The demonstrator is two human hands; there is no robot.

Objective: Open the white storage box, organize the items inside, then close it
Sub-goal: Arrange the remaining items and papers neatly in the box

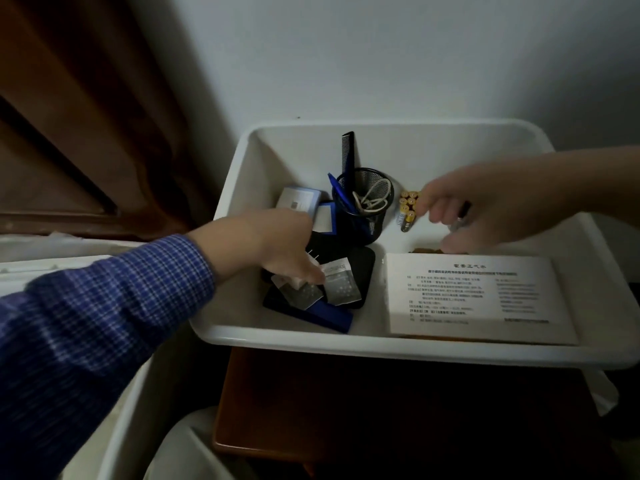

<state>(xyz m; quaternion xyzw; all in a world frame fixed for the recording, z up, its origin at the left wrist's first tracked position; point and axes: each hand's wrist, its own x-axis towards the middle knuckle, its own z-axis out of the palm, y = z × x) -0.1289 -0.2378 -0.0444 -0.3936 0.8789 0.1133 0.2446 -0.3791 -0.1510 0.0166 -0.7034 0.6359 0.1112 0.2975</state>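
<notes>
White storage box [408, 344], lid off, seen from above on a brown wooden worktop [311, 410] whose near edge shows below the box rim. Left hand [277, 247], in a blue checked sleeve [104, 323], reaches into the box's left half; its fingers curl down onto small silvery sachets [341, 289] lying on a flat black case [360, 268], and the grip appears to pinch a sachet, though the fingertips are partly hidden. A dark blue flat item [329, 318] lies under the case toward the box's near wall. Right hand [485, 209] enters from the right side; its grip is clenched loosely around a dark pen-like object [462, 213], fingertips just beside a cluster of yellow batteries [408, 206] near the box's far wall. Black mesh pen cup [363, 209] stands upright between the 2 hands, holding a blue pen [341, 194], a black comb [347, 154] and white cord [375, 199]. A white-and-blue carton [299, 199] lies left of the cup. A printed white leaflet [474, 299] fills the box's near right corner.
</notes>
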